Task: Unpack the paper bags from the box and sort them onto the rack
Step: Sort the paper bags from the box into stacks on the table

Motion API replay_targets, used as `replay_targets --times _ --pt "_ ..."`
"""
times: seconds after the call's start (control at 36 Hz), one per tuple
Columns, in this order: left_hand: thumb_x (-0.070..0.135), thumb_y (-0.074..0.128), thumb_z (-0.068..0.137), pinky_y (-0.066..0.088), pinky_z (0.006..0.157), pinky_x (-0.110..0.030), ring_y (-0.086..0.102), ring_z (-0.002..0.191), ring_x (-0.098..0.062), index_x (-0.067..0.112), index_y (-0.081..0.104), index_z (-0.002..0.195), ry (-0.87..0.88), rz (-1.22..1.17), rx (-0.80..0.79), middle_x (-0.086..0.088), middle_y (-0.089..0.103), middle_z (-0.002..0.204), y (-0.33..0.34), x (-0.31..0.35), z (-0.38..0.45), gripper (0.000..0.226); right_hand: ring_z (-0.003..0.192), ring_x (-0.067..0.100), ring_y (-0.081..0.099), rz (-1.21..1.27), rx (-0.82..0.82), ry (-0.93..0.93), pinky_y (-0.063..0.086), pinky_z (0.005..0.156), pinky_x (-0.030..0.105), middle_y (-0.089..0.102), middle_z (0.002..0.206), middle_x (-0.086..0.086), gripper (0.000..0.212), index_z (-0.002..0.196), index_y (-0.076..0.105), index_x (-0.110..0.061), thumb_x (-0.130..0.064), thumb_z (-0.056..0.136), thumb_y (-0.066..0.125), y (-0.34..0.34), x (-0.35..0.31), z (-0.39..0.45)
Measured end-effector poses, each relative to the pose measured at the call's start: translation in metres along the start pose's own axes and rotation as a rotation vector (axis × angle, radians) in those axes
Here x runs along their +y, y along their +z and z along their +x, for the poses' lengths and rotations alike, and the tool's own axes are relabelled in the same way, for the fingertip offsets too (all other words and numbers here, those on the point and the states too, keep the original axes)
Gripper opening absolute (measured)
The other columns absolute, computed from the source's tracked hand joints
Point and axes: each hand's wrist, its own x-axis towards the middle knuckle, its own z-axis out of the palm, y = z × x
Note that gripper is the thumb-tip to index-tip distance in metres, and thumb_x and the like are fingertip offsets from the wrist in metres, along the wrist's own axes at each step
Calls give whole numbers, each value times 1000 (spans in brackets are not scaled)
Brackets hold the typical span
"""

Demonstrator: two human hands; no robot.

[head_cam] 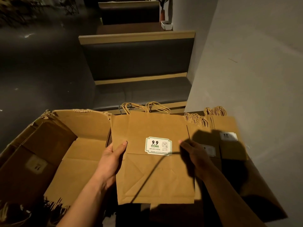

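Observation:
A flat brown paper bag (152,174) with a white and green "9.9" sticker lies between my hands, its twisted handles pointing away from me. My left hand (111,158) grips its left edge, thumb on top. My right hand (193,154) holds the right edge, in shadow. More flat bags sit stacked under it. The open cardboard box (78,145) stands to the left, with bags (29,163) leaning inside its left part. Two smaller stacks of bags (229,136) lie to the right, against the wall. A bit of the metal rack (126,107) shows behind the handles.
A grey wall (246,63) rises close on the right. Ahead stands a dark booth bench (139,66) with wooden trim; another booth and a white tray are farther back. Dark floor spreads to the left. Loose bag handles poke up at the bottom left.

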Motion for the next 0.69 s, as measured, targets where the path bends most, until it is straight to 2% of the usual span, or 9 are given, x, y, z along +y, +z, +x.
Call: replay_targets --times 0.14,0.31,0.39,0.42,0.47,0.56,0.61,0.64,0.69 --pt "14 56 95 60 65 -32 73 87 -23 9 63 117 -8 -9 -11 -13 73 107 1 1 0 23 50 12 47 15 -30 36 40 44 21 51 61 1 16 80 54 -9 -18 89 62 -2 -2 -1" --pt "16 55 96 60 73 -35 72 94 -24 9 63 118 -13 29 -17 -13 72 111 0 1 1 24 52 13 50 -14 -58 32 42 47 23 52 65 3 18 82 54 -8 -22 91 60 -3 -3 1" --pt "16 53 98 57 79 -38 71 94 -24 9 63 116 -11 37 -6 -12 73 109 -3 5 1 22 48 14 55 47 -47 44 45 44 25 56 65 7 14 86 58 -7 -20 92 59 -8 -6 3" --pt "15 52 98 57 77 -35 72 90 -21 9 64 112 -8 38 1 -12 73 106 -3 7 1 20 46 15 57 91 -28 53 46 43 25 59 64 8 12 88 60 -7 -18 93 59 -12 -7 3" --pt "12 49 99 57 63 -24 72 76 -12 10 64 99 7 39 21 -6 76 91 -5 10 1 15 49 19 62 158 5 68 50 44 27 66 67 10 16 96 65 -3 -18 92 60 -20 -11 3" --pt "6 45 99 50 47 -14 68 57 -4 9 59 86 38 26 46 0 72 68 -6 16 1 19 74 34 69 210 28 56 57 64 43 71 93 20 37 114 64 -4 -26 85 66 -37 -17 3" --pt "4 45 98 50 46 -14 67 55 -3 9 58 84 49 31 38 0 71 67 -6 17 2 20 91 39 68 191 36 32 56 77 52 71 104 20 33 112 66 -9 -27 85 65 -48 -23 2" --pt "3 45 98 50 46 -14 67 56 -3 9 58 84 50 39 32 0 71 67 -6 17 2 20 89 35 70 164 36 26 57 74 49 72 102 18 25 108 67 -11 -26 88 62 -53 -26 2" --pt "3 46 98 50 47 -14 67 56 -2 10 57 84 59 63 29 3 71 66 -6 15 3 19 75 25 73 134 33 11 59 58 37 74 89 11 15 102 66 -13 -22 94 56 -59 -31 0"
